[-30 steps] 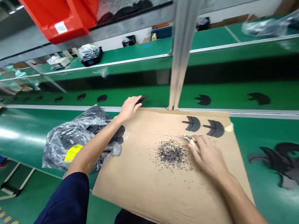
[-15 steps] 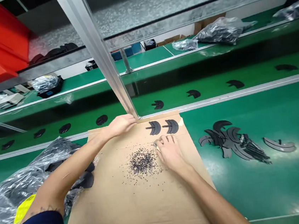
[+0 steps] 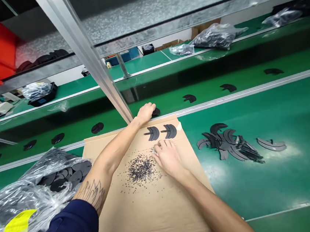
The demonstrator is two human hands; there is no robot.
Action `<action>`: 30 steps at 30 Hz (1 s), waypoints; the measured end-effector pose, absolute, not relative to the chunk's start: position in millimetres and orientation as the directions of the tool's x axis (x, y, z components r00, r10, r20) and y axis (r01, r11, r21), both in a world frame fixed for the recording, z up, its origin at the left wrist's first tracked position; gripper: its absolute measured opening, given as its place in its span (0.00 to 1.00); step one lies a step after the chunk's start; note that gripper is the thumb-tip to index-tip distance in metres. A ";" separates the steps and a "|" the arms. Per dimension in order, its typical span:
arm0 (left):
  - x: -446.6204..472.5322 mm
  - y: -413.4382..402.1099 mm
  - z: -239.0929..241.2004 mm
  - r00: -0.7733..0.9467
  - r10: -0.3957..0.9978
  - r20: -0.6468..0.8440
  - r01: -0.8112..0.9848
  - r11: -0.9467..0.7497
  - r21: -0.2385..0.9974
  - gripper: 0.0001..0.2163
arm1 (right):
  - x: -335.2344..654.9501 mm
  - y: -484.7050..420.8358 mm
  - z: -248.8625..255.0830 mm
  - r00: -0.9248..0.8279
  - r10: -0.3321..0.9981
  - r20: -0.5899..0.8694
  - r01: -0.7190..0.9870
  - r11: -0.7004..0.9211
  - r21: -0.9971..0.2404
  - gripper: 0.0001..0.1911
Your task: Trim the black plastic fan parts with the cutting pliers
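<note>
My left hand (image 3: 146, 113) reaches over the back edge of the cardboard, fingers bunched on a black fan-shaped part (image 3: 156, 112) on the green belt; it partly hides that part. Low over the cardboard, my right hand (image 3: 168, 158) is closed, its curled fingertips around a small shiny metal piece (image 3: 153, 150) too small to name. Just beyond it lie two dark fan-shaped parts (image 3: 153, 133) with thin stems, side by side. A scattered heap of tiny black pieces (image 3: 141, 168) is left of my right hand.
The cardboard sheet (image 3: 152, 219) covers the bench in front of me. To its right lies a pile of dark curved parts (image 3: 226, 141). A clear plastic bag (image 3: 19, 196) of black parts lies left. A metal post (image 3: 81, 46) rises at the back edge, below a metal shelf (image 3: 162, 23).
My left hand has moved right, from beside the post's foot to the fan-shaped part on the belt. The right hand has stayed by the heap. The view has shifted slightly right.
</note>
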State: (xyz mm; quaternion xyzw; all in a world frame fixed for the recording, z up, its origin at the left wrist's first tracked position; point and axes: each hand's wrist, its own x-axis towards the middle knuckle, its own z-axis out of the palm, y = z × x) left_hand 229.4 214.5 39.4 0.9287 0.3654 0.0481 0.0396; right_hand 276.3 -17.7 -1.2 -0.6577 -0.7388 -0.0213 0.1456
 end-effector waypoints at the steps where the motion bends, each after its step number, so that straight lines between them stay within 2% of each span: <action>1: 223.2 211.6 42.5 0.740 0.668 0.076 0.657 -0.743 0.129 0.14 | 275.6 -17.0 -1.6 -0.077 0.962 0.261 0.976 0.127 -0.179 0.12; 4: 197.3 191.6 49.6 0.760 0.638 0.122 0.611 -0.766 0.197 0.12 | 275.1 -14.5 -2.1 -0.011 0.894 0.447 0.960 0.135 -0.245 0.18; 7: 159.3 152.7 51.0 0.791 0.591 0.159 0.523 -0.787 0.327 0.08 | 276.9 -11.3 -2.0 0.042 0.719 0.694 0.931 0.224 -0.289 0.28; 8: 144.8 137.2 50.8 0.815 0.554 0.170 0.456 -0.794 0.401 0.08 | 277.4 -9.7 -2.6 0.042 0.693 0.720 0.919 0.256 -0.300 0.31; 10: 115.0 107.4 50.5 0.862 0.473 0.180 0.319 -0.784 0.533 0.07 | 276.4 -5.6 -6.3 -0.011 0.726 0.688 0.877 0.338 -0.343 0.31; 13: 65.7 79.2 53.7 0.892 0.441 0.096 0.316 -0.763 0.564 0.07 | 267.4 -1.2 -16.4 -0.229 0.782 0.580 0.759 0.516 -0.396 0.21; 15: 26.4 74.3 59.2 0.864 0.503 -0.018 0.444 -0.746 0.497 0.08 | 258.4 -1.5 -21.6 -0.289 0.780 0.555 0.718 0.560 -0.413 0.18; 16: 5.0 74.9 62.8 0.809 0.579 -0.100 0.563 -0.716 0.413 0.09 | 254.2 -2.4 -22.7 -0.288 0.782 0.552 0.711 0.561 -0.424 0.17; 17: -16.9 76.6 66.5 0.713 0.675 -0.191 0.699 -0.659 0.279 0.09 | 250.8 -3.3 -22.5 -0.277 0.786 0.552 0.705 0.557 -0.439 0.17; 19: -58.5 81.0 72.8 0.370 0.887 -0.277 0.906 -0.410 -0.104 0.11 | 247.2 -4.5 -19.0 -0.242 0.803 0.544 0.685 0.538 -0.490 0.17; 21: -92.1 84.1 75.2 0.180 0.950 -0.254 0.937 -0.244 -0.249 0.16 | 247.2 -4.5 -13.0 -0.188 0.843 0.504 0.656 0.490 -0.574 0.17; 23: -113.9 85.2 73.3 0.127 0.959 -0.252 0.946 -0.194 -0.259 0.17 | 248.7 -4.3 -6.5 -0.121 0.897 0.425 0.625 0.401 -0.670 0.18; 30: -133.7 88.6 60.6 0.117 0.967 -0.227 0.963 -0.166 -0.210 0.11 | 240.3 -5.7 2.9 0.020 0.983 0.181 0.405 0.157 -0.901 0.23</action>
